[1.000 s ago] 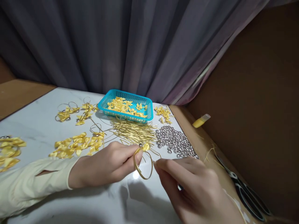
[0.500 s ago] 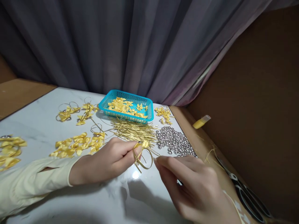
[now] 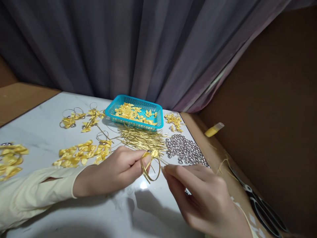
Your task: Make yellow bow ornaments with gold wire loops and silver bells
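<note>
My left hand (image 3: 111,172) pinches a small yellow ribbon bow (image 3: 154,153) with a silver bell at the top of a gold cord loop (image 3: 148,168), just above the white table (image 3: 99,211). My right hand (image 3: 203,198) is closed in a pinch on the free end of the gold cord, right of the loop. Behind the hands lie a bundle of gold cord pieces (image 3: 142,138) and a heap of silver bells (image 3: 184,150).
A turquoise basket (image 3: 133,124) of yellow bows stands at the back. Loose yellow bows (image 3: 81,153) and finished looped bows (image 3: 74,119) cover the left. Black scissors (image 3: 262,206) and a yellow tube (image 3: 213,129) lie on the brown ledge at right. A grey curtain hangs behind.
The gold loop has become smaller and tighter. My right hand has moved slightly left and up toward it. My left hand has barely moved.
</note>
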The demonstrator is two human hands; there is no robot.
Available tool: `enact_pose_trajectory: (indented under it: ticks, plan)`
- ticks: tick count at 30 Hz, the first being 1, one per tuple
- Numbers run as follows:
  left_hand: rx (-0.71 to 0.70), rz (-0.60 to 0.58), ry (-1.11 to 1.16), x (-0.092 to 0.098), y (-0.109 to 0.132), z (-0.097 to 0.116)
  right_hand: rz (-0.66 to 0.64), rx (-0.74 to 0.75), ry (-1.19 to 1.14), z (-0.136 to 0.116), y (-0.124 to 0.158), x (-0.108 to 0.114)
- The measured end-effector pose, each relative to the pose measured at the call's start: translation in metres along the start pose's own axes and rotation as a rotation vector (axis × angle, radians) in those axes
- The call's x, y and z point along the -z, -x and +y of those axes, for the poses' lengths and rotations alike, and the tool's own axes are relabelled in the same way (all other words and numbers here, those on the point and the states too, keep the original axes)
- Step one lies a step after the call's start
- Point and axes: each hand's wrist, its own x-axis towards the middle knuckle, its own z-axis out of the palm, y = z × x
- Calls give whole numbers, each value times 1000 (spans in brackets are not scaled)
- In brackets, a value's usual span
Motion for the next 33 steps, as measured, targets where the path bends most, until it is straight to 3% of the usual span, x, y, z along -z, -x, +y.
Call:
enact_pose_trajectory:
  ticks: [7,13,20,28,33]
  plan:
    - [100,-51,186,0,-1,2,3,6,25,-1,0,-1]
    - [235,-36,502,-1,-2,3,51,59,43,3,0,-4]
    - [312,-55,901,1,-4,1,240,144,109,6,0,-19]
    - [360,-48,1057,0,-4,1,365,180,227,1,-2,-32]
    - [358,-48,1164,-1,0,-1,370,246,285,2,-2,-37]
